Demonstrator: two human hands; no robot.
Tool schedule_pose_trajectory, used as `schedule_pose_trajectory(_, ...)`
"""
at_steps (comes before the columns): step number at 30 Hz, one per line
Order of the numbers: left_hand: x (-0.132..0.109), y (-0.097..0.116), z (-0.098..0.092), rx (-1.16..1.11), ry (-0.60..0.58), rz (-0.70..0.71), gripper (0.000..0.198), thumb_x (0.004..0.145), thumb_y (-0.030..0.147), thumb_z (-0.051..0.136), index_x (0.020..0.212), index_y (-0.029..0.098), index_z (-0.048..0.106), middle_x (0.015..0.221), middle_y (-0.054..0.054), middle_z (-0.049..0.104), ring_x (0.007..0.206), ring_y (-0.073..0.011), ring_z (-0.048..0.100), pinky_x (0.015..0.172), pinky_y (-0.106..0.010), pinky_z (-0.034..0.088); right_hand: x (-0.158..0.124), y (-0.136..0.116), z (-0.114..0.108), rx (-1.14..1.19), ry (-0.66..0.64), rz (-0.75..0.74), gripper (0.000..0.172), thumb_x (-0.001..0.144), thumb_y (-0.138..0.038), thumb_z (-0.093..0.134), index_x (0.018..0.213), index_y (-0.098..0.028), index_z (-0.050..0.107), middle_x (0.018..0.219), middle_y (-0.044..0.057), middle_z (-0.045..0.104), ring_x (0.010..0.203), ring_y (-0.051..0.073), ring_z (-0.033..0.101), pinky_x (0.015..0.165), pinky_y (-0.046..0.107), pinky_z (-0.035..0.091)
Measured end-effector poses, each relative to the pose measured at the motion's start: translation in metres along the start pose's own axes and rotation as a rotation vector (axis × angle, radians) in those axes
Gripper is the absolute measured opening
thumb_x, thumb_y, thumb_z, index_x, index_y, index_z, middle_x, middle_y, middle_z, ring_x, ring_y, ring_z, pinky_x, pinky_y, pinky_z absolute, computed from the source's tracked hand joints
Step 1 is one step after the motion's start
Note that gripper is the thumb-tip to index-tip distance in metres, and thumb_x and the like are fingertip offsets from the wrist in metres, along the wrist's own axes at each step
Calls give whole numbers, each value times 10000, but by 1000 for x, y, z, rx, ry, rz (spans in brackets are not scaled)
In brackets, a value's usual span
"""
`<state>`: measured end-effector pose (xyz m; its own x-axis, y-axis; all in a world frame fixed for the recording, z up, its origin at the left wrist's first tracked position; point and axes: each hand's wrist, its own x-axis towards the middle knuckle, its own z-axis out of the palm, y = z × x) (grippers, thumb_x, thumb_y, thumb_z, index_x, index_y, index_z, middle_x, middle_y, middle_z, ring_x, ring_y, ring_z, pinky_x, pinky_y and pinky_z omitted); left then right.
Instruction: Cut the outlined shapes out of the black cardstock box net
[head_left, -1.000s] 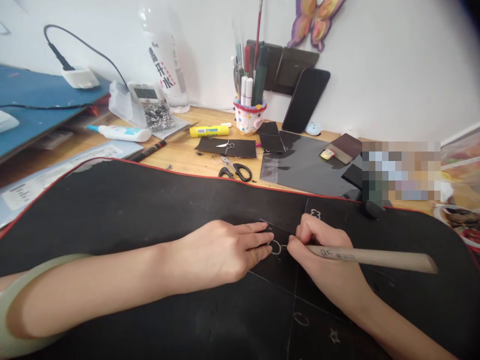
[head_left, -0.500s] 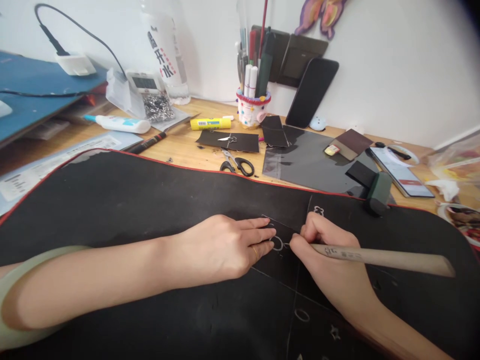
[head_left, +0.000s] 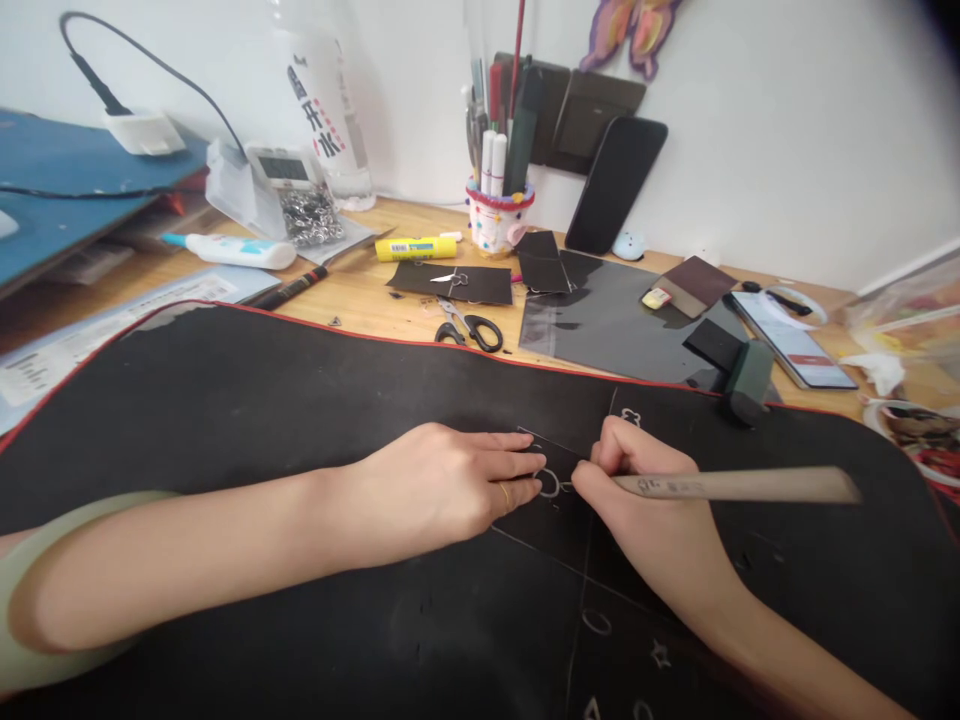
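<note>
My left hand lies flat, palm down, with its fingers stretched out over a piece of black paper. A light ring outline shows on the paper just beyond those fingertips. In my right hand is a slim tool with a pale wooden handle, pinched near its thin tip. That tip points left, close to the ring's right edge; whether it touches the paper I cannot tell. More black paper with small light outlines, such as a star, lies below my right hand.
A black mat with red edging covers the front. Behind it lie scissors, a yellow glue stick, black paper strips and a lit phone. A pen cup, a dark phone and a bottle stand along the wall.
The tool's handle end has swung upward and to the left, so it lies nearer level. The whole view has shifted slightly; my left hand stays flat on the paper.
</note>
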<state>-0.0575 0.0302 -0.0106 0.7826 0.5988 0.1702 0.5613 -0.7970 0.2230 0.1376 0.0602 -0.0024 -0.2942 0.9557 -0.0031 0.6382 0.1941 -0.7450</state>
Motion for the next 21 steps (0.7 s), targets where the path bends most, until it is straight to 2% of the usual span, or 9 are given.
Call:
schedule_pose_trajectory(3, 5, -5, -7, -135, -16, -56, 351, 825, 56, 382, 1113, 154, 557, 1192, -29, 535, 1149, -175, 444, 926, -279, 415, 6, 1, -2, 187, 1, 74, 275, 623, -73, 472, 517, -196, 250, 496, -64, 255, 462, 74, 241, 415, 228, 193)
schedule_pose_trajectory(6, 16, -9, -16, -241, 6, -163, 324, 807, 51, 407, 1011, 188, 618, 1080, -11, 612, 1023, -137, 549, 863, -236, 442, 13, 3, -7, 557, 31, 198, 294, 657, -109, 490, 524, -200, 244, 483, -80, 212, 425, 61, 176, 392, 227, 129)
schedule_pose_trajectory(8, 27, -10, -21, -268, 11, -234, 277, 811, 94, 447, 1018, 179, 610, 1045, -31, 622, 958, -141, 575, 836, -245, 443, 17, 3, -12, 747, 43, 224, 320, 668, -119, 517, 523, -198, 243, 477, -86, 210, 411, 51, 154, 389, 229, 104)
schedule_pose_trajectory(10, 39, -8, -24, -250, -31, -260, 301, 774, 190, 556, 1073, 158, 569, 1047, -61, 598, 970, -173, 547, 845, -279, 424, 20, 1, -22, 829, 86, 168, 336, 667, -105, 543, 514, -190, 255, 468, -87, 223, 405, 43, 165, 393, 233, 97)
schedule_pose_trajectory(12, 50, -6, -25, -209, -119, -266, 460, 679, 277, 667, 1098, 147, 529, 1044, -79, 558, 1002, -216, 496, 825, -308, 414, 21, -1, -34, 846, 148, 83, 340, 670, -86, 552, 507, -184, 271, 460, -85, 233, 402, 39, 185, 396, 238, 95)
schedule_pose_trajectory(14, 60, -5, -27, -208, -202, -315, 538, 593, 288, 726, 1070, 149, 520, 1010, -77, 535, 964, -239, 483, 754, -311, 414, 23, -4, -48, 835, 225, 0, 338, 677, -67, 548, 501, -180, 282, 459, -81, 239, 405, 39, 209, 399, 241, 100)
schedule_pose_trajectory(16, 68, -5, -30, -305, -245, -414, 501, 527, 253, 755, 972, 149, 549, 881, -49, 546, 825, -221, 506, 667, -289, 394, 24, -8, -62, 823, 312, -74, 341, 680, -47, 540, 490, -177, 288, 457, -78, 232, 409, 40, 226, 400, 244, 111)
schedule_pose_trajectory(18, 72, -7, -36, -436, -260, -482, 363, 490, 226, 763, 794, 145, 583, 678, 3, 524, 664, -176, 495, 604, -261, 360, 24, -12, -76, 816, 379, -143, 339, 677, -29, 533, 480, -177, 299, 449, -78, 228, 406, 40, 236, 400, 248, 118)
schedule_pose_trajectory(21, 71, -10, -43, -603, -247, -493, 217, 547, 273, 727, 590, 149, 554, 517, 44, 463, 552, -129, 464, 541, -223, 336, 22, -21, -97, 808, 459, -235, 337, 678, -12, 519, 465, -178, 317, 447, -74, 246, 397, 38, 252, 399, 260, 110)
